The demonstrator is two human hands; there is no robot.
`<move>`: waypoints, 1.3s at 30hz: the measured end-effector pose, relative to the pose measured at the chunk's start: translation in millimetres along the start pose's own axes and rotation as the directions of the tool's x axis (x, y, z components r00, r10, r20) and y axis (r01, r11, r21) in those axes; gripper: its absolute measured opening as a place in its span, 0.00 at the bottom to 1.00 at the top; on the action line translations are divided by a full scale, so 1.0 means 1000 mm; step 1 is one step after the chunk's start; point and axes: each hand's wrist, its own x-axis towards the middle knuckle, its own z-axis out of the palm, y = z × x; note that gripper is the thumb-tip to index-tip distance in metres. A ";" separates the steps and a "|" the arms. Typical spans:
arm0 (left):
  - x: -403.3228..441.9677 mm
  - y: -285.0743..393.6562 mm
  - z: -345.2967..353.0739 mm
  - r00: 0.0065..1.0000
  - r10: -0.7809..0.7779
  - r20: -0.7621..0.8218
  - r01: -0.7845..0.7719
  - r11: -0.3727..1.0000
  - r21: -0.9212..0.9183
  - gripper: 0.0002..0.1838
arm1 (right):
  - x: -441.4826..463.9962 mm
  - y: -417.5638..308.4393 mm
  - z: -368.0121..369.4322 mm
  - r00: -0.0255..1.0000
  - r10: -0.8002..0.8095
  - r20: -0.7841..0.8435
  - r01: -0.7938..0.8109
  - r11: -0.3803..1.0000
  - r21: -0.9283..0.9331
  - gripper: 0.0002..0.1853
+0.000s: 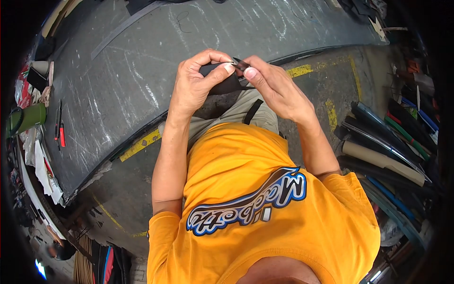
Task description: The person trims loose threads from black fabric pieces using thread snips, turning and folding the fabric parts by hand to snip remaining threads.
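Note:
My left hand pinches a piece of black material, its thumb and forefinger at the upper edge. Close beside it, my right hand holds a small dark metal tool between thumb and fingers. The tool's tips meet the edge of the black piece near my left thumb; whether they are blades I cannot tell. Both hands are over the near edge of the grey table. A dark strip extends from the black piece toward my right fingers.
A red marker and a black cutter lie on the table's left side, near a green cylinder. Rolls of material are stacked at the right. A thin thread lies on the tabletop ahead.

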 end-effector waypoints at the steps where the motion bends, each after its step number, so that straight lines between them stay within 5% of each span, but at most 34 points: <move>1: 0.000 0.000 0.000 1.000 0.000 0.000 0.000 1.000 0.000 0.06 | 0.001 0.000 0.000 1.000 0.010 0.016 -0.010 1.000 0.002 0.20; 27: 0.000 0.003 0.001 0.999 -0.047 0.005 0.047 0.994 0.101 0.08 | 0.011 0.013 0.005 0.999 0.015 -0.029 -0.013 0.998 0.062 0.23; 31: -0.001 0.000 0.002 0.998 -0.056 0.017 0.054 0.996 0.071 0.07 | 0.027 0.033 -0.013 0.988 0.015 -0.152 -0.018 1.000 -0.020 0.21; 35: -0.001 0.001 0.003 0.998 -0.060 0.022 0.059 0.998 0.036 0.08 | 0.044 0.035 -0.033 0.928 -0.085 -0.361 -0.039 0.946 -0.322 0.18; 38: -0.002 0.002 0.004 0.997 -0.077 0.027 0.077 0.997 -0.006 0.11 | 0.046 0.025 -0.043 0.767 -0.522 -0.375 0.080 0.657 -0.750 0.20; 39: -0.002 0.002 0.005 0.995 -0.093 0.032 0.094 0.995 -0.035 0.13 | 0.045 0.025 -0.042 0.766 -0.523 -0.375 0.080 0.655 -0.751 0.20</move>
